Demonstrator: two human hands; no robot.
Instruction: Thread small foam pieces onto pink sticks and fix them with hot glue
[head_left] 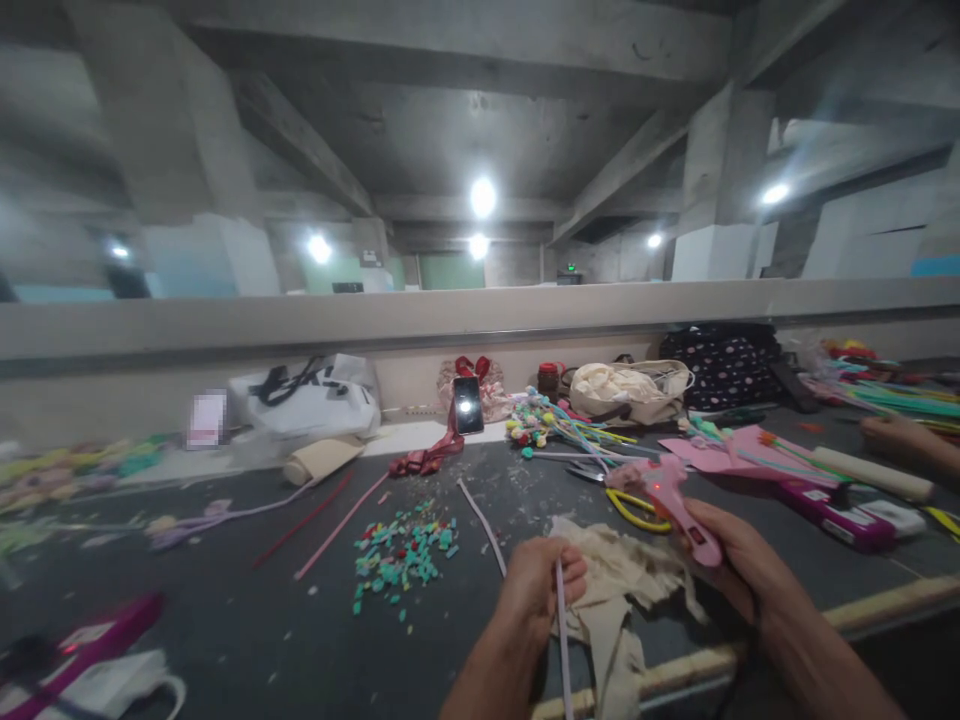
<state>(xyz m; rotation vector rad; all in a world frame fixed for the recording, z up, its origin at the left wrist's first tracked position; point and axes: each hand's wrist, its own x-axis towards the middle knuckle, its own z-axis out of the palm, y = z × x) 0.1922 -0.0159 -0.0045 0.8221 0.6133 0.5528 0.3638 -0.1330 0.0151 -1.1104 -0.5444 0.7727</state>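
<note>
My left hand point(541, 582) is closed around a thin pale lilac stem point(564, 650), which runs down from the fingers toward the table's front edge. In my right hand point(739, 550) is a pink hot glue gun point(667, 495), gripped by its handle, nozzle pointing left and a small red light glowing. Between and beneath the hands lies a crumpled beige cloth point(622, 565). Yellow-handled scissors point(637, 508) rest just behind the cloth, partly hidden by the glue gun. To the left of my left hand lies another pale stem point(484, 525).
Small green pieces point(405, 555) lie scattered left of centre. Behind them stand a phone point(469, 405) and a bunch of colourful stems point(547, 420). Purple glue guns lie at right point(832, 515) and lower left point(105, 640). Another person's hand point(900, 440) reaches in at far right.
</note>
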